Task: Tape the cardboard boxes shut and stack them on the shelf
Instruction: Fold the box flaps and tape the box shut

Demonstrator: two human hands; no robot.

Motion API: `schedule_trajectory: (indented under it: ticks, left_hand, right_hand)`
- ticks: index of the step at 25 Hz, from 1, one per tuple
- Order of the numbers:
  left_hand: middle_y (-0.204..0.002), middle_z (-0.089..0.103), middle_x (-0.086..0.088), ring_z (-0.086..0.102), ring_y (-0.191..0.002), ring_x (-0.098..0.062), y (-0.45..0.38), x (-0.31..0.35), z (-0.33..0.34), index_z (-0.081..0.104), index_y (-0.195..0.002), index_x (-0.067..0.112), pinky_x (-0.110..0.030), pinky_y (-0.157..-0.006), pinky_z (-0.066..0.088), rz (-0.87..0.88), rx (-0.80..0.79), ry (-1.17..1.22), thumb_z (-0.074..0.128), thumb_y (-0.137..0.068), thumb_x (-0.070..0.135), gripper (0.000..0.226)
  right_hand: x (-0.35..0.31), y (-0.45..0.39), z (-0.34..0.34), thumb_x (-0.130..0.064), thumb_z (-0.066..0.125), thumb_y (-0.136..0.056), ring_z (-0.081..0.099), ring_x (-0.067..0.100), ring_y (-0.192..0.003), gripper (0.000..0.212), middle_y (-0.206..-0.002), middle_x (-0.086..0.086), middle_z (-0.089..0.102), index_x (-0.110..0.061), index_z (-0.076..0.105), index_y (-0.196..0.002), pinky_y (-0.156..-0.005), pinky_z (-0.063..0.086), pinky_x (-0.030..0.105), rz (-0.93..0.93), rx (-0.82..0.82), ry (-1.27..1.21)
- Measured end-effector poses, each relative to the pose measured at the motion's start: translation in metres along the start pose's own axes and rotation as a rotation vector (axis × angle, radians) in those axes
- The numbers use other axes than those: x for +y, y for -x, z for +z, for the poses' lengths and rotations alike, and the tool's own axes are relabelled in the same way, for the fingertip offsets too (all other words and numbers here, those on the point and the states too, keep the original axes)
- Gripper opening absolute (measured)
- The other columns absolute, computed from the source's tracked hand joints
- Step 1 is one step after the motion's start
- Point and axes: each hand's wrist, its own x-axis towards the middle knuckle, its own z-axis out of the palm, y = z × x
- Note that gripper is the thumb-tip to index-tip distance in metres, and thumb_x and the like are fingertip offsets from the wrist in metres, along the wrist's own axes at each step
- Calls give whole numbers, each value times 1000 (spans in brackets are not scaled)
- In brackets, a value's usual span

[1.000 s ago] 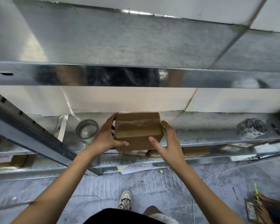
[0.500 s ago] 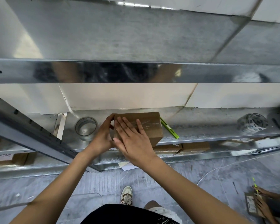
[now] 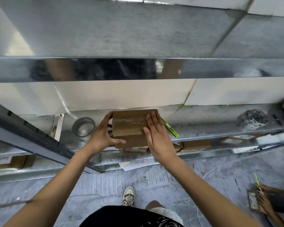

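A small brown cardboard box [image 3: 129,126] stands on the metal shelf [image 3: 203,126], with a strip of clear tape across its top. My left hand [image 3: 103,135] grips its left side, fingers behind and thumb along the front. With straight fingers my right hand [image 3: 156,135] lies flat on the right part of the box top, over the tape's end. A roll of clear tape [image 3: 84,126] lies on the shelf left of the box. A green utility knife [image 3: 170,128] lies just right of the box.
More flat brown boxes [image 3: 195,145] sit on the shelf level below. A bundle wrapped in clear plastic [image 3: 252,118] lies far right on the shelf. Papers [image 3: 136,164] stick out at floor level. Another person's hands [image 3: 262,195] work on a box at the bottom right. A slanted metal rail [image 3: 31,138] crosses the left.
My right hand went from the box's right side onto the top at its left part, then slid to the right along the tape. The left hand kept hold of the box.
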Motion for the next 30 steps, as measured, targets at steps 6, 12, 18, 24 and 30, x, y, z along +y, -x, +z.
schedule_trajectory:
  ticks: [6, 12, 18, 24, 30]
  left_hand:
    - [-137, 54, -7, 54, -122, -19, 13, 9, 7, 34, -143, 15, -30, -97, 42, -312, -252, 747, 79, -65, 52, 97]
    - [-125, 63, -6, 58, -117, -17, 5, 12, 22, 50, -133, 18, -33, -86, 46, -423, -96, 904, 10, -84, 75, 85]
    - [-110, 70, -2, 62, -106, -15, 1, 7, 37, 62, -116, 25, -36, -83, 49, -455, 52, 920, 14, -93, 66, 68]
    - [-86, 71, 3, 65, -80, -11, 27, 19, 63, 62, -93, 22, -26, -60, 51, -423, 212, 695, 25, -103, 35, 40]
    - [-98, 69, 7, 62, -84, -5, 100, 17, 148, 65, -100, 24, -26, -79, 47, -429, 280, 524, 35, -101, 39, 33]
  right_hand:
    - [-5, -18, -15, -38, 28, -103, 45, 26, -129, 50, -139, 12, 50, -12, 34, -146, -96, 35, 23, 544, 105, -776]
    - [10, -26, -1, -78, 34, -82, 40, 17, -133, 76, -140, -8, 47, -28, 48, -138, -111, 30, 34, 654, -58, -1001]
    - [32, -25, -6, -74, 25, -88, 56, 15, -120, 66, -125, 0, 64, -32, 58, -125, -108, 38, 40, 524, -266, -1341]
    - [38, 6, -4, -71, 27, -91, 54, 18, -123, 61, -126, -1, 63, -34, 53, -132, -109, 36, 44, 521, -232, -1336]
    - [102, 119, -16, -56, 26, -97, 55, 15, -122, 54, -127, 0, 63, -26, 56, -129, -110, 35, 42, 553, -287, -1433]
